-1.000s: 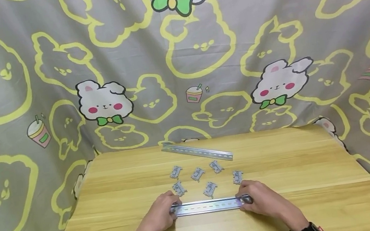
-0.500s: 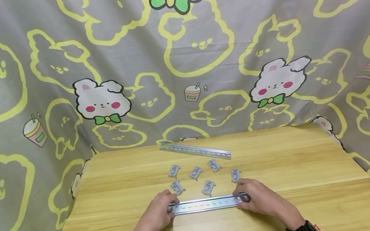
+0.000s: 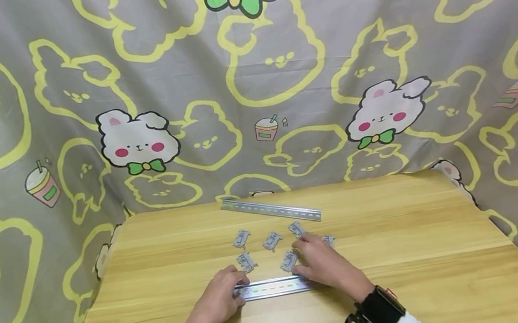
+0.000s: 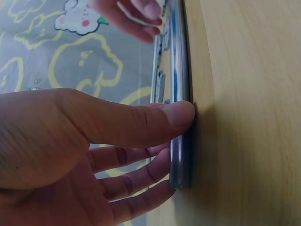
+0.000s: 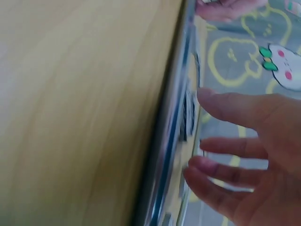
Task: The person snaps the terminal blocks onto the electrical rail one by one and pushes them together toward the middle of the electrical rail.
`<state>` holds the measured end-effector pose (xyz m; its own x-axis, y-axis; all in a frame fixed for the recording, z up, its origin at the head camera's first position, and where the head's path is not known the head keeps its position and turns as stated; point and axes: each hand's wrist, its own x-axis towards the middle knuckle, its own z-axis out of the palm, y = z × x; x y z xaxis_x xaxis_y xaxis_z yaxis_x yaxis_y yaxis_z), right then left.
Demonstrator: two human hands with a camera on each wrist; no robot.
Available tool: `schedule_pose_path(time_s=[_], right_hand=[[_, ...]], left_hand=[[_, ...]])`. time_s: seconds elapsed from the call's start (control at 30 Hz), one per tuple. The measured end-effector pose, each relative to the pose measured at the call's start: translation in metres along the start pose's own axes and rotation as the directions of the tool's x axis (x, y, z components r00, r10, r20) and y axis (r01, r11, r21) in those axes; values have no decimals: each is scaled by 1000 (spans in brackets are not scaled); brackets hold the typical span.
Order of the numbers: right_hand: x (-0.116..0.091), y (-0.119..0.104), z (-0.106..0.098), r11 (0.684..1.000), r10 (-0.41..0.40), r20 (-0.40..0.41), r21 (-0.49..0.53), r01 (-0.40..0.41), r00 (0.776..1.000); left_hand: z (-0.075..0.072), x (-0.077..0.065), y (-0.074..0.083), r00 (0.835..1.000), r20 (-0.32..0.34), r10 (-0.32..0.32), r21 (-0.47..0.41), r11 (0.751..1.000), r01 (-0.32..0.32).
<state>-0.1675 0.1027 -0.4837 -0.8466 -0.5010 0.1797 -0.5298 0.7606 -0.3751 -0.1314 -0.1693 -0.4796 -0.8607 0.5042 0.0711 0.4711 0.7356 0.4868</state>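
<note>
A slotted silver metal mounting rail [image 3: 274, 288] lies crosswise on the wooden table in front of the person. The left hand [image 3: 217, 300] grips its left end; in the left wrist view the thumb [image 4: 180, 114] presses on the near side, with the other fingers behind. Over the rail's right part hovers the right hand [image 3: 330, 265], holding nothing, its fingers apart in the right wrist view. Nearest to its fingertips is a grey plastic terminal block [image 3: 288, 261]. Another block [image 3: 329, 241] is partly hidden behind that hand.
More grey blocks lie farther back, among them one at the left [image 3: 241, 239], one in the middle [image 3: 272, 241] and one farther right [image 3: 296, 229]. A second metal rail [image 3: 271, 210] lies slantwise near the table's back edge. A patterned curtain [image 3: 293, 123] hangs behind.
The right hand has let go of the rail's right end and moved left and away from the person, toward the grey blocks. The left hand still holds its end.
</note>
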Motion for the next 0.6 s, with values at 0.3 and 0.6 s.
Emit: schedule_pose_path(time_s=[0.3, 0.6], right_hand=[[17, -14, 14, 998, 39, -19, -39, -40, 999], [24, -16, 10, 999, 21, 31, -40, -20, 999]], left_hand=[[1, 2, -2, 1000, -10, 0, 11, 1000, 1], [-1, 0, 1, 1000, -18, -4, 2, 1000, 4]])
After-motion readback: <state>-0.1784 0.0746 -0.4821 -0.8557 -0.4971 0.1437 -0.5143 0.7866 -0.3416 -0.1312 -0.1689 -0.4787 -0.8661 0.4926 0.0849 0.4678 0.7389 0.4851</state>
